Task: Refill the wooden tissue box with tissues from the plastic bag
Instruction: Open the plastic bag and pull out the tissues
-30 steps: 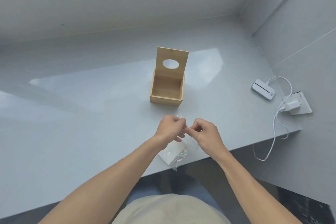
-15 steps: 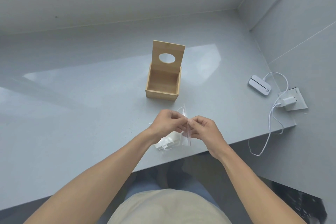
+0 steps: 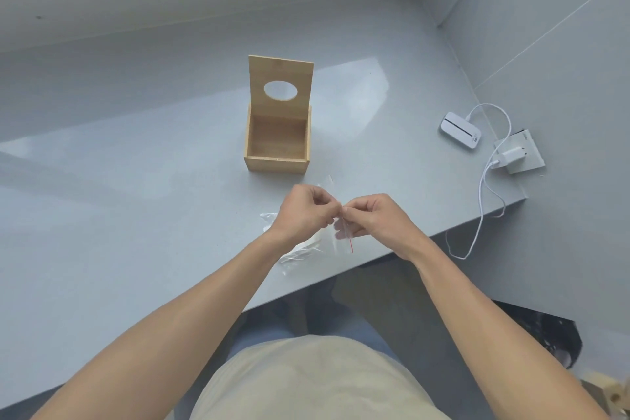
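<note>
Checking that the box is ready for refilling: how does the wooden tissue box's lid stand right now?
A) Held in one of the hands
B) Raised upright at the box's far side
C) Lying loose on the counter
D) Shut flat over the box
B: the lid with its oval hole stands upright behind the open, empty wooden tissue box, while both hands pinch the plastic bag.

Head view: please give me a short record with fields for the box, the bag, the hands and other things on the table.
wooden tissue box: empty, lid with oval hole standing up
plastic bag: clear, red strip at its mouth, white tissues inside
left hand: pinches the bag's mouth
right hand: pinches the bag's mouth
table: grey
right side: white device, charger cable
</note>
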